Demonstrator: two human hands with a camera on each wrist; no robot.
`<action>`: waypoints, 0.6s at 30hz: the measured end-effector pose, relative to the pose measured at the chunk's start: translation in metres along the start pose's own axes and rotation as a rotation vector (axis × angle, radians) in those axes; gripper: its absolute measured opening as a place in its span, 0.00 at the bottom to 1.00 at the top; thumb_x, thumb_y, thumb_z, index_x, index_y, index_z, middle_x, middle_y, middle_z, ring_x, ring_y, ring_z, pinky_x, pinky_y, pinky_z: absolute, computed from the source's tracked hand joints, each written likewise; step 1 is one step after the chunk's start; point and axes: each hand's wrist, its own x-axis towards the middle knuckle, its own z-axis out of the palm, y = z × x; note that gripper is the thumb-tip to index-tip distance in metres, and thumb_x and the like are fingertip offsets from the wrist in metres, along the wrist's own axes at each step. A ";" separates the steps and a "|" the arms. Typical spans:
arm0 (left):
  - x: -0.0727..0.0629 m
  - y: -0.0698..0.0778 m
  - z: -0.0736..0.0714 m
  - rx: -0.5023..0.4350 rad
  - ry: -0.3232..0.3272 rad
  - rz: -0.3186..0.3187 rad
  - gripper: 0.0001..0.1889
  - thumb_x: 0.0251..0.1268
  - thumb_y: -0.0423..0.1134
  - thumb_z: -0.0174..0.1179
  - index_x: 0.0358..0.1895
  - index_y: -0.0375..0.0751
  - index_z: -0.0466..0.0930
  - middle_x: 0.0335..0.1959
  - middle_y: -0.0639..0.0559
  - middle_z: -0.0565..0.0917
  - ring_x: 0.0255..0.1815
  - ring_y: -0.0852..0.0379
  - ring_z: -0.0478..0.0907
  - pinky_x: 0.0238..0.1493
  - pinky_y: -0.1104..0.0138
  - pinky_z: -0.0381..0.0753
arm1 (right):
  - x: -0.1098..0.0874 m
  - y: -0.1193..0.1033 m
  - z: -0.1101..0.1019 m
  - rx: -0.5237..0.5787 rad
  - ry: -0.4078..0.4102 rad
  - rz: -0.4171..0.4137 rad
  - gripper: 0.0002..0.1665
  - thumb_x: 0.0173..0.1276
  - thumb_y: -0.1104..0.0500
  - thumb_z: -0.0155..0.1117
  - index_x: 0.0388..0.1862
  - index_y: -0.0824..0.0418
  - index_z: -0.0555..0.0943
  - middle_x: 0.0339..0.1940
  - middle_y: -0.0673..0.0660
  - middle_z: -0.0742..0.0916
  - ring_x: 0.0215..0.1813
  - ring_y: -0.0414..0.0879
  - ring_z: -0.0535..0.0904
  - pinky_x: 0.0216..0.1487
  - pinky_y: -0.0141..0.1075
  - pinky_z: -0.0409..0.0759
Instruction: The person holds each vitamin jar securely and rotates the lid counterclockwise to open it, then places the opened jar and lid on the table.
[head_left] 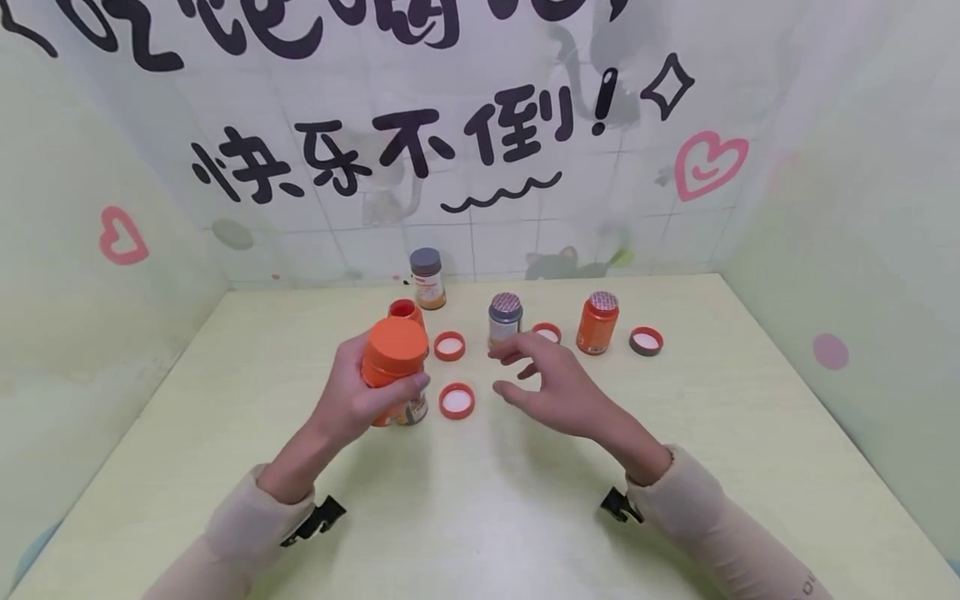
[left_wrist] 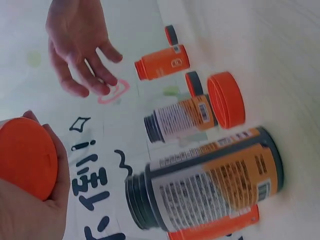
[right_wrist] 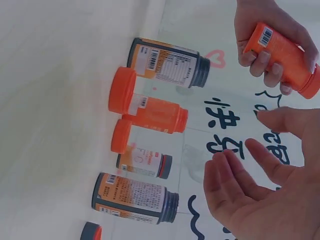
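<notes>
My left hand [head_left: 347, 396] grips an orange bottle [right_wrist: 280, 52] with an orange cap [head_left: 395, 340], held up above the table. Fingers wrap its body in the right wrist view. My right hand [head_left: 555, 382] hovers to the right of it, fingers loosely bent and holding nothing. Partly behind the held bottle stand a grey-and-orange uncapped bottle [left_wrist: 215, 182] and an open orange bottle [head_left: 406, 310]. Beyond the right hand are a grey bottle [head_left: 506, 320] and an orange bottle [head_left: 597, 325], both with patterned tops and no caps.
Loose caps lie upturned on the table [head_left: 480, 517]: a red-orange one [head_left: 457, 401] between the hands, another [head_left: 449, 346] behind it, one [head_left: 546, 332] past the right hand, and a grey-and-red one [head_left: 647, 340] at right. A grey-capped bottle [head_left: 427, 282] stands near the back wall [head_left: 480, 242].
</notes>
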 end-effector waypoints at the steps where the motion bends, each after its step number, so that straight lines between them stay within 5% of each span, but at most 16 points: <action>1: -0.001 0.002 0.005 -0.015 -0.015 -0.005 0.15 0.57 0.30 0.63 0.48 0.34 0.77 0.36 0.61 0.83 0.36 0.57 0.83 0.40 0.65 0.85 | -0.001 -0.001 -0.002 0.018 0.011 -0.019 0.21 0.69 0.61 0.70 0.60 0.58 0.80 0.57 0.52 0.86 0.59 0.50 0.83 0.55 0.42 0.86; 7: -0.003 0.007 0.042 -0.086 -0.106 -0.033 0.15 0.60 0.34 0.67 0.50 0.40 0.77 0.35 0.51 0.83 0.32 0.53 0.83 0.38 0.61 0.86 | -0.004 -0.011 -0.014 0.170 0.076 -0.056 0.13 0.77 0.60 0.60 0.56 0.60 0.82 0.53 0.56 0.88 0.55 0.50 0.84 0.54 0.44 0.85; 11: 0.000 0.005 0.065 -0.078 -0.131 -0.069 0.17 0.61 0.38 0.68 0.52 0.43 0.77 0.36 0.48 0.84 0.34 0.53 0.84 0.41 0.60 0.86 | -0.007 -0.018 -0.020 0.258 0.085 -0.058 0.17 0.82 0.56 0.48 0.55 0.60 0.82 0.51 0.57 0.88 0.53 0.51 0.83 0.53 0.49 0.85; 18: 0.007 0.005 0.092 -0.058 -0.132 -0.131 0.24 0.61 0.40 0.69 0.61 0.49 0.77 0.46 0.52 0.86 0.41 0.53 0.83 0.45 0.59 0.87 | -0.013 -0.021 -0.021 0.220 0.070 -0.079 0.24 0.81 0.49 0.43 0.59 0.57 0.82 0.51 0.53 0.88 0.52 0.46 0.83 0.54 0.45 0.84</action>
